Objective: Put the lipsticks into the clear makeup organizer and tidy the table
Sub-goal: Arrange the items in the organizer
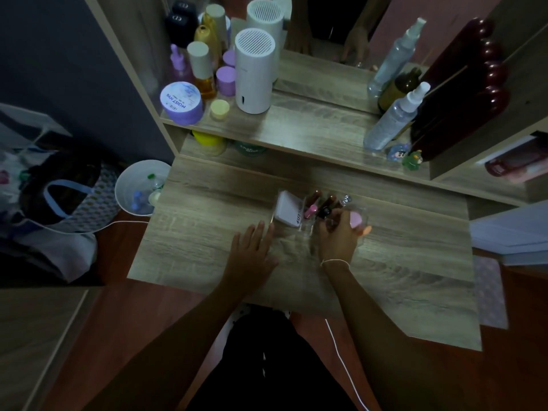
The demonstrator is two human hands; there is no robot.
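Observation:
The clear makeup organizer (305, 225) stands on the wooden table (207, 209) near its middle. Several lipsticks (312, 206) stand or lean in its compartments, pink and dark ones. A white compact (289, 209) lies at the organizer's left end. My right hand (338, 235) is over the organizer's right side, fingers closed around a pink-capped item (355, 218). My left hand (252, 247) lies flat on the table just left of the organizer, fingers spread, holding nothing.
A raised shelf behind carries a white cylinder device (254, 71), purple jars (181, 102), bottles and two spray bottles (391, 120). A mirror stands at the back. A white bin (139, 188) and a bag (65, 197) sit on the floor at left. A white cable (344, 363) hangs near my lap.

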